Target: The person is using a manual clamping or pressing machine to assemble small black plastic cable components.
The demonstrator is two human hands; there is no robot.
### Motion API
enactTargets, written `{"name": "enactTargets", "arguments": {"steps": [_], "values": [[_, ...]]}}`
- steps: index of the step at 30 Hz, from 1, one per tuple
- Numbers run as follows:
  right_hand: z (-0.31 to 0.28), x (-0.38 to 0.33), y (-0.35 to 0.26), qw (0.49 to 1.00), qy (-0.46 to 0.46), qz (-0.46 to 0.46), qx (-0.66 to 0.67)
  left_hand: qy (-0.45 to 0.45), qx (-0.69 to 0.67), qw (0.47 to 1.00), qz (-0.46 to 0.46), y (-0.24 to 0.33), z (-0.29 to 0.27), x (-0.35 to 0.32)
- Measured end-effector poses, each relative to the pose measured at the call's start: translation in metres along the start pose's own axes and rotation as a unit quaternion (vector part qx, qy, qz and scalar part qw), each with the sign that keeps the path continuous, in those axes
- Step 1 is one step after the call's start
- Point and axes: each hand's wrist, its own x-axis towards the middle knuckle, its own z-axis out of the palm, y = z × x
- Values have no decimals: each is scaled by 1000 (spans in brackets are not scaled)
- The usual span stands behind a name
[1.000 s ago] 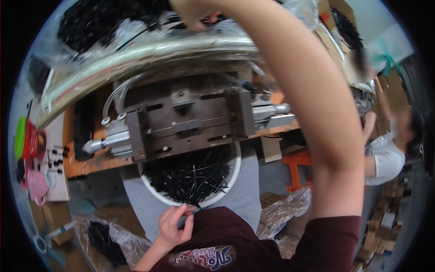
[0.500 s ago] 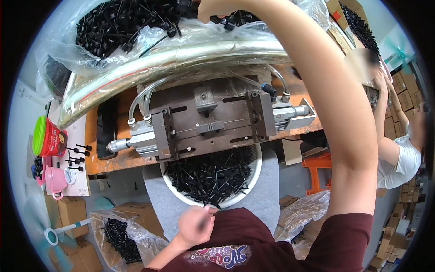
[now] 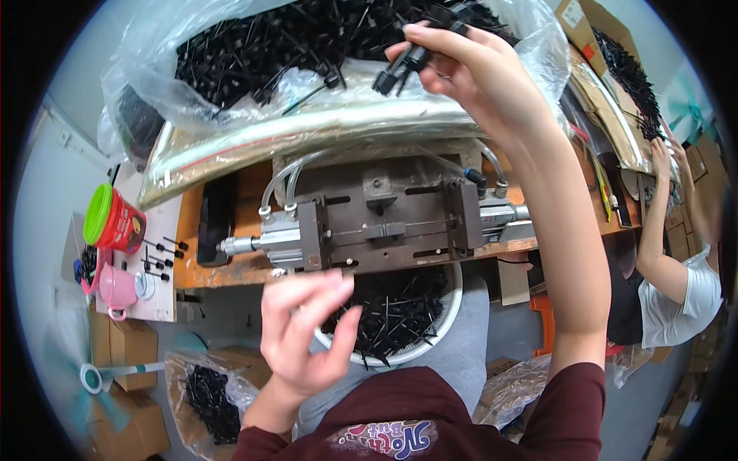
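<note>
My right hand is closed around a few black plastic parts with thin stems, above the front of a big heap of similar parts in a clear plastic bag. Fingers curled and thumb apart, my left hand is open with nothing in it. It hovers by the left rim of a white basket on my lap, which is filled with more black parts. Between my hands sits a brown metal fixture with a cylinder at each side. A small grey block sits at its middle.
Clear air hoses arch over the wooden bench. A dark phone-like slab, red tub and pink cup stand at left. A fan is at lower left. Another person works at right.
My right hand has drawn back from the heap with black parts in its fingers. My left hand has risen from my lap towards the fixture and opened. The view has shifted slightly.
</note>
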Motion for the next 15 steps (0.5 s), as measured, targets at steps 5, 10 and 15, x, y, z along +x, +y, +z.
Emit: {"name": "enactTargets", "arguments": {"steps": [5, 10, 15], "values": [[31, -76, 8, 989, 15, 113, 98, -12, -13, 999, -27, -11, 15, 25], [47, -134, 29, 971, 14, 220, 98, -55, -77, 995, -19, -4, 30, 13], [43, -163, 44, 964, 97, 235, 84, -111, -82, 989, -56, 1, 19, -9]]}}
